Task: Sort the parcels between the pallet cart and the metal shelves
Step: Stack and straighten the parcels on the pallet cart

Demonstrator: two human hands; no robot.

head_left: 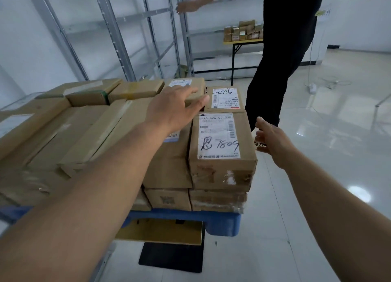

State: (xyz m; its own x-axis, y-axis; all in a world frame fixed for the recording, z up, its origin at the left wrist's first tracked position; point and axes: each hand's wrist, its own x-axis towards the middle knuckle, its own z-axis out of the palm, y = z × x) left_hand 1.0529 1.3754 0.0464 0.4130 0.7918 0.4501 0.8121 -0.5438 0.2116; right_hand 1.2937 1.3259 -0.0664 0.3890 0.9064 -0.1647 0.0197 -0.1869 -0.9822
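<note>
Brown cardboard parcels are stacked on a blue pallet cart (222, 222). The near right parcel (222, 167) carries a white label with handwriting. Behind it lies a smaller labelled parcel (225, 98). My left hand (177, 108) reaches over the stack with straight fingers, fingertips over a parcel (190, 84) at the far edge; whether they touch it is unclear. My right hand (273, 137) hovers open beside the right side of the near parcel, holding nothing. The metal shelves (118, 33) stand behind the cart, their boards bare.
A person in black trousers (283, 48) stands just beyond the cart, arms stretched toward the shelf frame. A folding table (243, 41) with several small boxes is at the back. A flat cardboard sheet (160, 231) and black mat lie under the cart. Cables trail on the floor right.
</note>
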